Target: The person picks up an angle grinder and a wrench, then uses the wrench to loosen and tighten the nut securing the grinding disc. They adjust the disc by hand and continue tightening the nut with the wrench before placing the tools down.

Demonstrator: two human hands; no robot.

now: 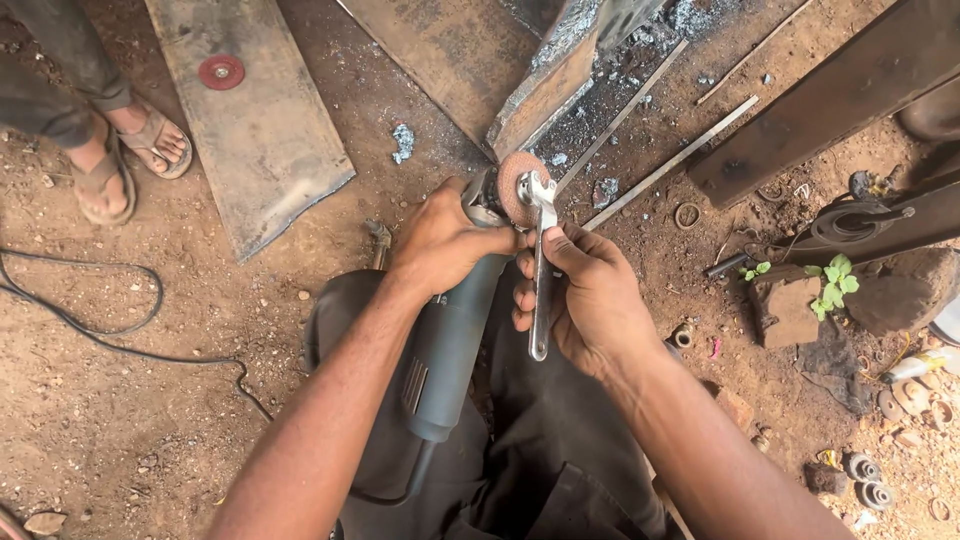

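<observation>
My left hand [445, 240] grips the head of a grey-green angle grinder [445, 355] that lies along my lap, its body pointing toward me. A worn reddish grinding disc [515, 185] sits on the grinder's head. My right hand [585, 295] holds a flat metal spanner [541, 270], whose forked top end rests on the centre of the disc. The spanner's lower end sticks out below my fingers.
A flat steel plate [255, 120] with a red disc [221, 71] on it lies at the upper left. Another person's sandalled feet [125, 150] stand left of it. Thin metal rods [665, 165], steel beams [830, 90], a black cable [110, 325] and small discs [865, 480] litter the dirt ground.
</observation>
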